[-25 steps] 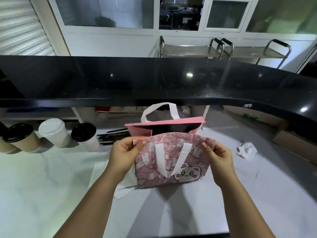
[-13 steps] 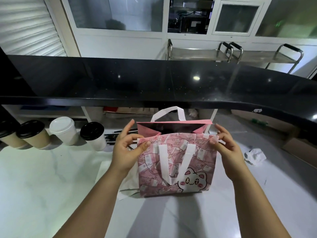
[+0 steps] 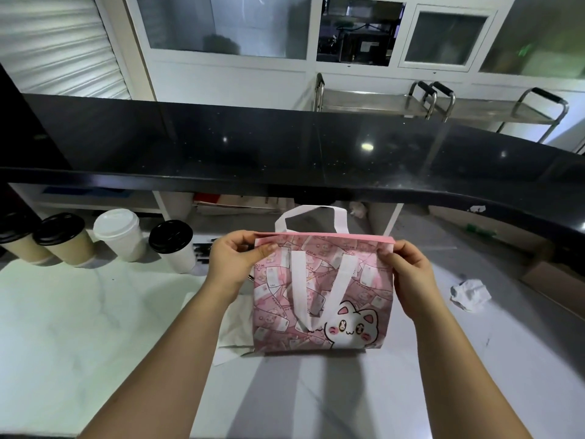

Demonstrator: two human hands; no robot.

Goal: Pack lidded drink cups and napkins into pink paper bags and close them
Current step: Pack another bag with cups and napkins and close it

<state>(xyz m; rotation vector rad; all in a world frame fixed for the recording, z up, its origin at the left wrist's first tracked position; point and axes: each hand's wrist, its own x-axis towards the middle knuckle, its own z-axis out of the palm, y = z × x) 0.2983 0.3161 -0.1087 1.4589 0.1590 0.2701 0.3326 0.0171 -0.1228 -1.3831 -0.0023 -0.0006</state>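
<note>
1. So, the pink bag (image 3: 323, 296) stands in the middle of the white counter (image 3: 79, 327), with its top edges pressed flat together.
2. The left hand (image 3: 234, 264) pinches the bag's top left corner between thumb and fingers.
3. The right hand (image 3: 408, 274) pinches the top right corner the same way.
4. One white handle (image 3: 311, 213) sticks up behind the top.
5. The front handle (image 3: 319, 286) hangs down by a cat picture.
6. A white napkin (image 3: 234, 321) lies flat at the bag's left side.
7. Four lidded cups (image 3: 172, 248) stand in a row well to the left.
8. Some crumpled paper (image 3: 470, 294) lies off to the right.
</note>
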